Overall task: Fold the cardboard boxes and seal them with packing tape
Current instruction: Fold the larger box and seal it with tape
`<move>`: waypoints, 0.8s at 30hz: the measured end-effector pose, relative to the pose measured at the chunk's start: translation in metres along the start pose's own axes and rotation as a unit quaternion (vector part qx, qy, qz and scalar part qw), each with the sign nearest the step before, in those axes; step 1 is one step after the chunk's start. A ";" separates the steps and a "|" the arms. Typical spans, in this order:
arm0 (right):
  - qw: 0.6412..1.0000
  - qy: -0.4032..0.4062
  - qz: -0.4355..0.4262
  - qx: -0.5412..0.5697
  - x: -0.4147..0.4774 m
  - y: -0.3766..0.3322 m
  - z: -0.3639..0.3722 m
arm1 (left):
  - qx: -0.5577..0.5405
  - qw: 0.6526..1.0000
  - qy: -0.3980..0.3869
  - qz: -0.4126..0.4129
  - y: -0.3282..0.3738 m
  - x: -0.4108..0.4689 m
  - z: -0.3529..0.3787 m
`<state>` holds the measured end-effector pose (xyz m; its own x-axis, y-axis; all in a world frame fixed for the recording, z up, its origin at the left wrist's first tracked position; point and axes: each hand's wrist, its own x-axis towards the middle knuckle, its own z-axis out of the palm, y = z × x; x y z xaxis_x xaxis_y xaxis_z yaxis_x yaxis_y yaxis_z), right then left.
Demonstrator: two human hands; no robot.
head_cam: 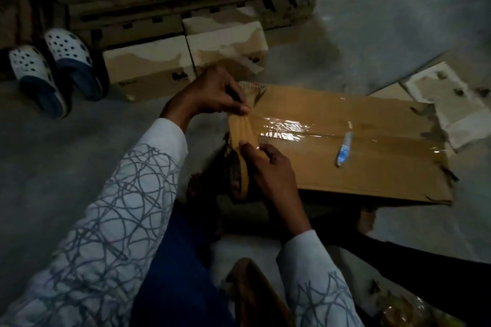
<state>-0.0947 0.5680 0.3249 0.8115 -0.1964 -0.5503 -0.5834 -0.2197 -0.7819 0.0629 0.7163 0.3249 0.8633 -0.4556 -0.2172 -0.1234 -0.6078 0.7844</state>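
A brown cardboard box (353,164) lies in front of me with its top flaps closed and a shiny strip of clear tape (289,129) along the seam. My left hand (215,93) pinches the tape at the box's near left corner, where the strip bunches up. My right hand (268,167) grips the tape roll (240,176), held on edge against the box's left side, thumb on the stretched tape. A small blue-and-white cutter (344,148) lies on the box top.
Sealed cardboard boxes (186,58) stand on the floor behind, before a stack of flat cardboard. A pair of white clogs (53,69) sits at the left. A torn cardboard piece (446,98) lies to the right on the concrete floor.
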 end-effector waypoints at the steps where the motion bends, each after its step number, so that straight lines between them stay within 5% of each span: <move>1: 1.000 -0.017 0.010 0.005 0.004 -0.001 0.005 | 0.012 1.000 0.018 -0.004 -0.005 0.005 -0.003; 8: 0.989 -0.066 0.066 0.119 0.007 0.000 0.020 | 0.105 0.989 0.091 -0.040 -0.013 0.041 -0.007; 14: 0.993 -0.063 0.081 0.064 0.042 0.004 0.019 | 0.162 0.976 0.133 -0.066 -0.004 0.064 0.014; 19: 0.965 -0.137 0.098 0.200 0.038 0.010 0.021 | 0.170 0.974 0.136 -0.066 -0.023 0.062 0.011; 24: 0.984 -0.090 0.076 0.133 0.027 0.011 0.049 | 0.133 0.977 0.151 -0.072 -0.034 0.050 0.024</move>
<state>-0.0781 0.6076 0.2869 0.7216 -0.0296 -0.6917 -0.6894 0.0609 -0.7218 0.0989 0.6989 0.2732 0.9810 -0.1650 -0.1017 -0.0782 -0.8168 0.5716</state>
